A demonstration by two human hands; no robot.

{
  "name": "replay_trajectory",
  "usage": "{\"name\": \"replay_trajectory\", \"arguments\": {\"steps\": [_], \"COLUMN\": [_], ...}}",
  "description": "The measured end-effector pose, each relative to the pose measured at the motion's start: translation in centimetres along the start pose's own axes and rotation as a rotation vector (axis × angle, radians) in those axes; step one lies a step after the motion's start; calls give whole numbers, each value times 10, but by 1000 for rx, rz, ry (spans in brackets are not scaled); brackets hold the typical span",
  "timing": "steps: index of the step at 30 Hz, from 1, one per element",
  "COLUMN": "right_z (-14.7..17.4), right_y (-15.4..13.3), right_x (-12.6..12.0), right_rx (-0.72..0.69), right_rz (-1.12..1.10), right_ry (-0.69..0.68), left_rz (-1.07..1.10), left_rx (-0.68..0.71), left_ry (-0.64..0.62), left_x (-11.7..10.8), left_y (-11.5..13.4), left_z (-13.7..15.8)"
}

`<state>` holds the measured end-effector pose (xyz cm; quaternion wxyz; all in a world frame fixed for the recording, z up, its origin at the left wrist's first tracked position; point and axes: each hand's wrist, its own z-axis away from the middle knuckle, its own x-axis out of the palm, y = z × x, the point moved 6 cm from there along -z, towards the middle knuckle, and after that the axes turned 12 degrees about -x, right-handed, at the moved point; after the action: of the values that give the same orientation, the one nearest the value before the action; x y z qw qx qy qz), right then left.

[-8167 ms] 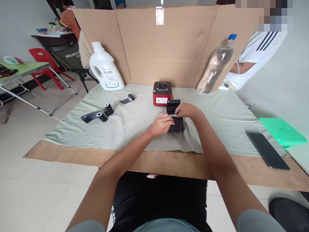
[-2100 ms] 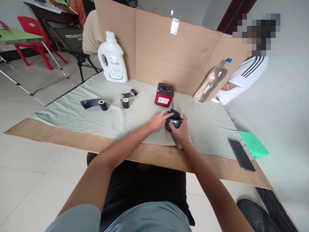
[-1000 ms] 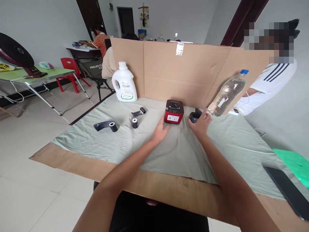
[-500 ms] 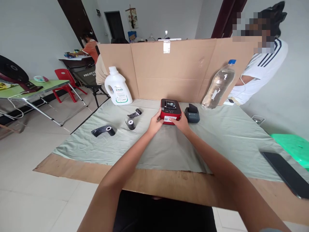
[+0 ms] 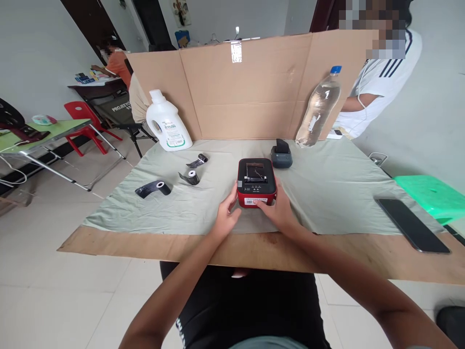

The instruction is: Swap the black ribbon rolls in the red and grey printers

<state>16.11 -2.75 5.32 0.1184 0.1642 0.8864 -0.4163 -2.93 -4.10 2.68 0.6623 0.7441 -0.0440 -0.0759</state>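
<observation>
At the near edge of the cloth (image 5: 327,194) on the table (image 5: 276,252), a red printer (image 5: 256,182) sits squarely between both hands. The left hand (image 5: 227,218) cups its left near corner, fingers half-curled and touching the casing; the right hand (image 5: 279,209) wraps the right near corner, thumb across the front label. Neither lifts it; both hands are equally near, with the printer straight ahead of them and its front facing the person. Left of the printer lie three dark rolls (image 5: 191,177), partly unwound. Behind the printer to the right stands a small black printer (image 5: 281,155), then a leaning bottle (image 5: 318,109); far left, a white jug (image 5: 166,123) against the cardboard screen (image 5: 247,87). A phone (image 5: 412,225) lies well right.
</observation>
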Motion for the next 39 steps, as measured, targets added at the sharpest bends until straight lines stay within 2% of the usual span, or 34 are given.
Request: {"name": "replay_trajectory", "arguments": {"steps": [7, 12, 18, 22, 30, 34, 39], "right_z": [4, 6, 5, 4, 5, 4, 4], "right_y": [9, 12, 16, 13, 25, 32, 28], "right_x": [3, 3, 1, 0, -3, -5, -8], "right_rx": [14, -16, -55, -59, 0, 35, 22], "right_rz": [20, 44, 64, 60, -159, -177, -163], "right_ry": [-10, -2, -20, -22, 64, 91, 79], "left_rz": [-10, 9, -75, -86, -212, -301, -364], "left_rx": [-34, 7, 22, 26, 43, 54, 136], "left_ry": [17, 19, 6, 42, 123, 156, 171], "left_x": [-3, -5, -5, -7, -9, -10, -14], "left_y": [-5, -4, -5, -4, 5, 12, 17], "left_z": [0, 5, 8, 8, 11, 13, 13]}}
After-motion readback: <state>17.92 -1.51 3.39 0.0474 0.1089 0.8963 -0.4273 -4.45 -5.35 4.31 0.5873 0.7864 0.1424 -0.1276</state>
